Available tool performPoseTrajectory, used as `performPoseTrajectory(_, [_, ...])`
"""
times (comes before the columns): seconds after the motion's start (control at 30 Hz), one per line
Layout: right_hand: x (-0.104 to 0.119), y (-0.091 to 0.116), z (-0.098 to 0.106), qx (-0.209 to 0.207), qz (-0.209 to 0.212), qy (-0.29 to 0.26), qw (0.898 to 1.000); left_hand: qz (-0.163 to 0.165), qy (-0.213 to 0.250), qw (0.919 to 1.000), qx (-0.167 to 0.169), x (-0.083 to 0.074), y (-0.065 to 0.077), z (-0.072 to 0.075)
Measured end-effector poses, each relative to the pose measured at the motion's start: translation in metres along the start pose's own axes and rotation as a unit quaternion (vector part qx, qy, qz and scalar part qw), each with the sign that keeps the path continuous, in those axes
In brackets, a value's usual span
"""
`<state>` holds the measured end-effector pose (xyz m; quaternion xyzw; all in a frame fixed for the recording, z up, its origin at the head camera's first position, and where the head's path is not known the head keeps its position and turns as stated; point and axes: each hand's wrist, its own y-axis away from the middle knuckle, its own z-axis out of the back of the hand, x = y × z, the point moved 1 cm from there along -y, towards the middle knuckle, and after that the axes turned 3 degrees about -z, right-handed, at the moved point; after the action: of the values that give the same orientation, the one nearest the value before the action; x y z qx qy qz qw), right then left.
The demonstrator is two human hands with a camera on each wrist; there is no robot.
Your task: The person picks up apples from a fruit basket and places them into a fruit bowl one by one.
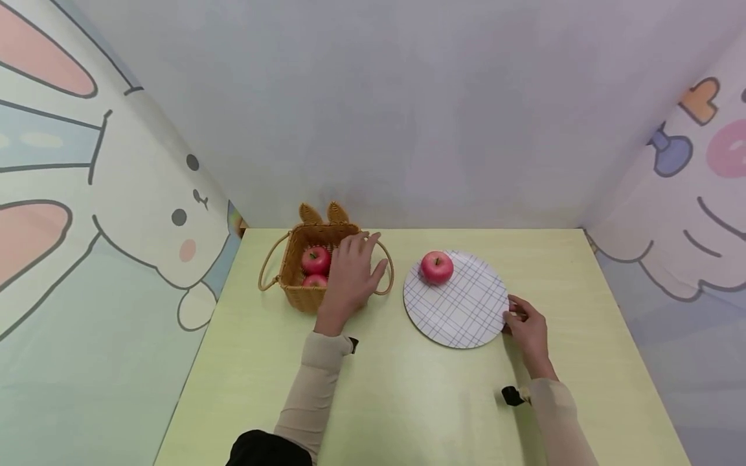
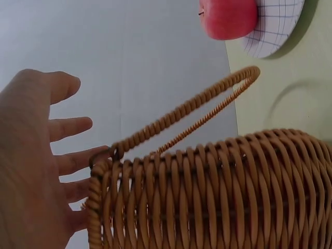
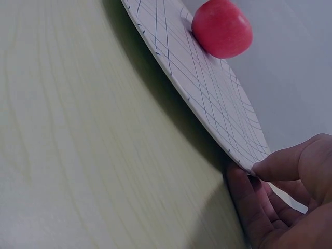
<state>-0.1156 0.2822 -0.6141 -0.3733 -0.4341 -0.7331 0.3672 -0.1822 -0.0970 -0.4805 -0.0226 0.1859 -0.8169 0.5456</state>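
Note:
A brown wicker basket (image 1: 307,299) with two ear shapes and side handles stands at the table's back left. Two red apples (image 1: 316,260) show inside it; the left hand hides part of its interior. My left hand (image 1: 351,268) is over the basket's right side, fingers spread, and grips nothing that I can see. In the left wrist view its fingers extend past the basket's rim (image 2: 95,207). On a round white plate with blue grid lines (image 1: 460,310) sits one red apple (image 1: 437,267), near the upper left edge. My right hand (image 1: 529,330) pinches the plate's right edge between thumb and fingers.
The pale yellow-green table (image 1: 408,401) meets a plain grey wall (image 1: 408,116) at the back. Side panels with cartoon animals (image 1: 151,213) flank it left and right. The basket's right handle (image 1: 389,268) sticks out toward the plate.

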Motion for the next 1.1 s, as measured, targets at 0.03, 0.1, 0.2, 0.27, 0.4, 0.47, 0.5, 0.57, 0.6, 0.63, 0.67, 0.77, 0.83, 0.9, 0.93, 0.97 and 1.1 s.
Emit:
performPoseTrajectory(0.03, [0.000,0.000,0.000,0.001,0.000,-0.001,1.000,0.006,0.003,1.0000,0.003,0.002,0.001,0.001])
performPoseTrajectory(0.1, [0.001,0.000,-0.001,0.001,0.001,-0.002,1.000,0.013,0.007,0.9999,0.004,0.007,0.004,0.002])
performPoseTrajectory(0.2, [0.001,0.000,-0.001,0.002,0.005,-0.002,1.000,0.018,0.016,0.9997,-0.004,0.012,0.007,0.005])
performPoseTrajectory(0.27, [0.001,0.001,-0.001,0.002,0.006,0.000,1.000,0.020,0.022,0.9995,-0.013,0.016,0.010,0.007])
performPoseTrajectory(0.4, [0.001,0.001,-0.001,0.003,0.006,0.003,1.000,0.026,0.032,0.9988,-0.028,0.026,0.015,0.009])
performPoseTrajectory(0.47, [0.000,0.001,-0.001,0.002,0.006,0.002,1.000,0.026,0.033,0.9985,-0.036,0.031,0.016,0.010])
performPoseTrajectory(0.5, [0.000,0.001,-0.001,0.003,0.007,0.001,1.000,0.026,0.031,0.9984,-0.040,0.034,0.017,0.010])
performPoseTrajectory(0.57, [0.000,0.001,-0.001,0.002,0.008,-0.001,1.000,0.027,0.027,0.9983,-0.045,0.038,0.019,0.012])
performPoseTrajectory(0.6, [-0.001,0.001,-0.001,0.002,0.008,-0.001,1.000,0.029,0.026,0.9981,-0.047,0.040,0.020,0.012])
performPoseTrajectory(0.63, [-0.001,0.001,-0.001,0.002,0.008,-0.002,1.000,0.031,0.026,0.9980,-0.049,0.043,0.021,0.013])
performPoseTrajectory(0.67, [-0.001,0.001,-0.001,0.002,0.008,-0.002,1.000,0.034,0.026,0.9978,-0.051,0.045,0.021,0.014])
performPoseTrajectory(0.77, [-0.001,0.002,-0.001,0.002,0.009,-0.003,1.000,0.043,0.021,0.9975,-0.052,0.051,0.023,0.017])
performPoseTrajectory(0.83, [0.000,0.003,-0.001,0.003,0.010,-0.002,1.000,0.048,0.020,0.9973,-0.051,0.056,0.022,0.018])
performPoseTrajectory(0.9, [0.000,0.003,0.000,0.002,0.010,-0.001,1.000,0.053,0.019,0.9974,-0.046,0.060,0.021,0.019])
performPoseTrajectory(0.93, [0.000,0.003,0.000,0.002,0.009,-0.001,1.000,0.057,0.017,0.9974,-0.041,0.063,0.020,0.019])
performPoseTrajectory(0.97, [0.000,0.003,0.000,0.002,0.009,-0.001,1.000,0.061,0.015,0.9974,-0.034,0.066,0.019,0.018])
performPoseTrajectory(1.1, [0.000,0.003,0.000,0.003,0.008,-0.001,1.000,0.093,0.004,0.9956,0.009,0.077,0.017,0.017])
